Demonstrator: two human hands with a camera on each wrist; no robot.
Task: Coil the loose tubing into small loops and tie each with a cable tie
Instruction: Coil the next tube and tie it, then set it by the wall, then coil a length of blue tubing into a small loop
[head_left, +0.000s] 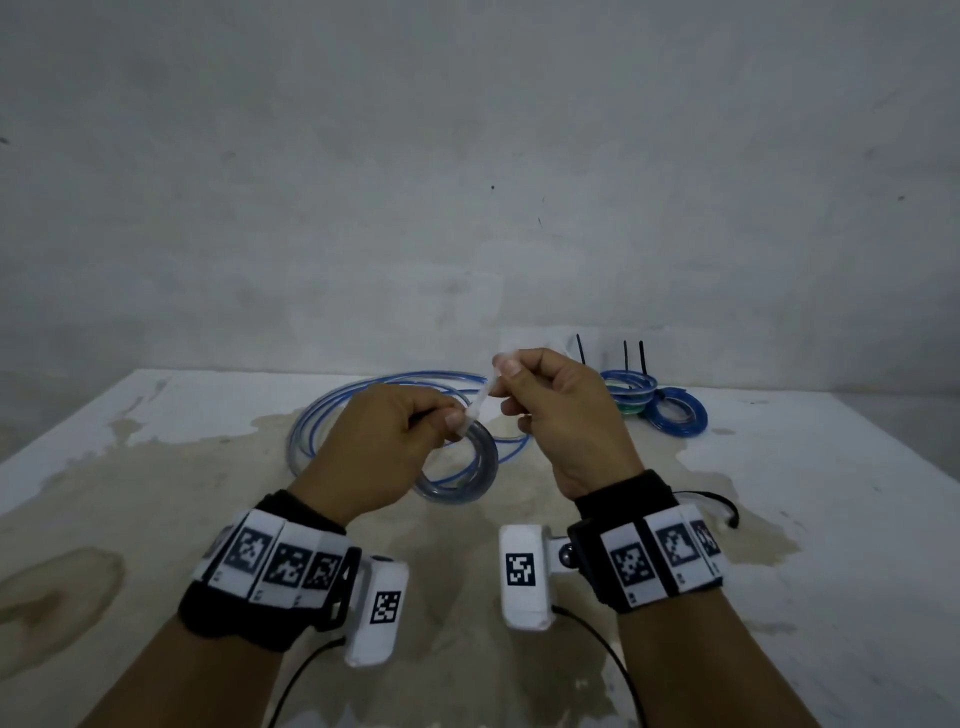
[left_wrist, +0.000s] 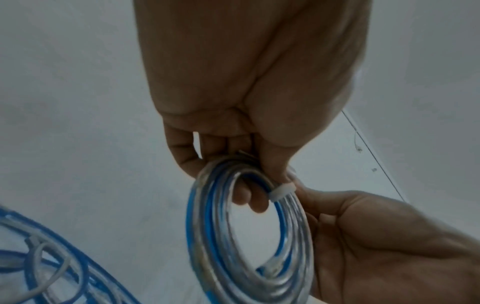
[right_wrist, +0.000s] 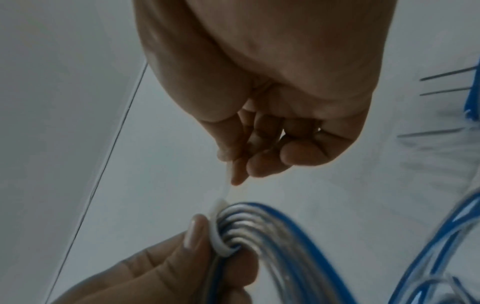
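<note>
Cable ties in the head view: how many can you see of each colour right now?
Black plastic cable ties, tails standing up from the tied blue coils at the back right: 3
White plastic cable tie, round the clear-and-blue tubing coil gripped by the left hand, tail pinched by the right hand: 1
Total: 4

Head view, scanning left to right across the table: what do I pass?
Loose tubing → left hand gripping the small coil → white cable tie → right hand pinching its tail → tied coils with black ties.
</note>
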